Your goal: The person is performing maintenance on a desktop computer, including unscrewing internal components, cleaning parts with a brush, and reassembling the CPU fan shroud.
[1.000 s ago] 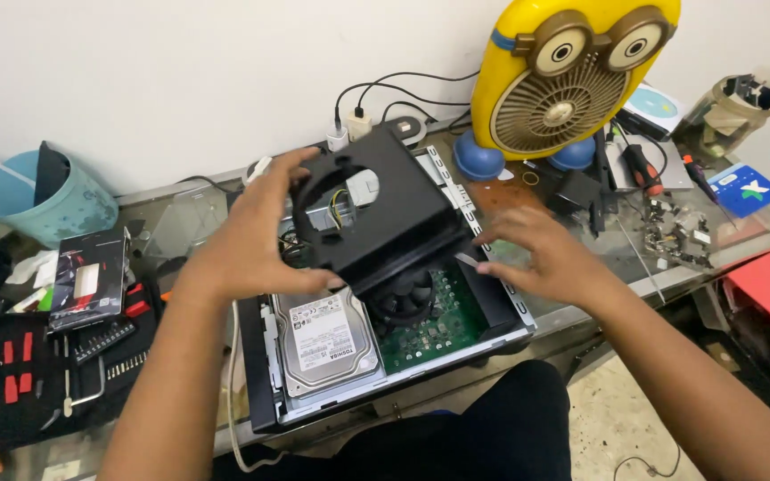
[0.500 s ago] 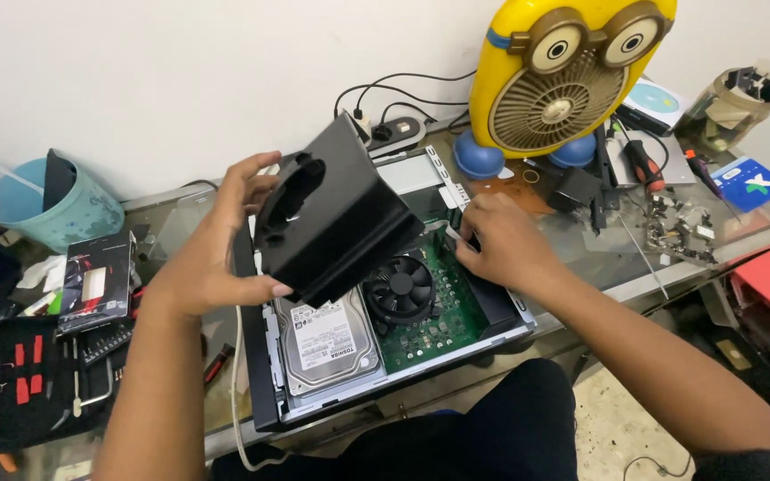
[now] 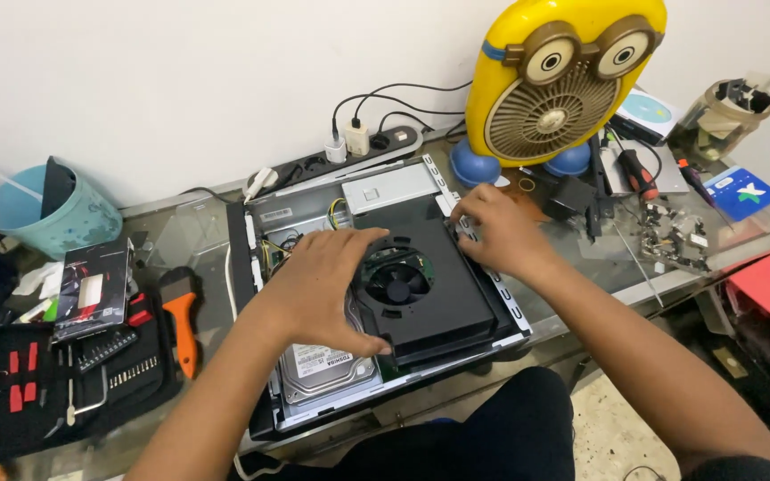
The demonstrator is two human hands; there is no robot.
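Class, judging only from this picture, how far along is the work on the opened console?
Done: the console lies open, hard drive exposed. In hand: left hand and right hand press the black fan shroud flat. Left: no outer cover fitted; the screwdriver lies unused.

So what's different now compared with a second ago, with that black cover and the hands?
The black cover, held up and tilted over the open console half a second ago, now lies flat in it, its round vent showing the fan. The left hand rests flat on it; the right hand is at its far right edge. The hard drive, yellow fan and tool kit stayed put.
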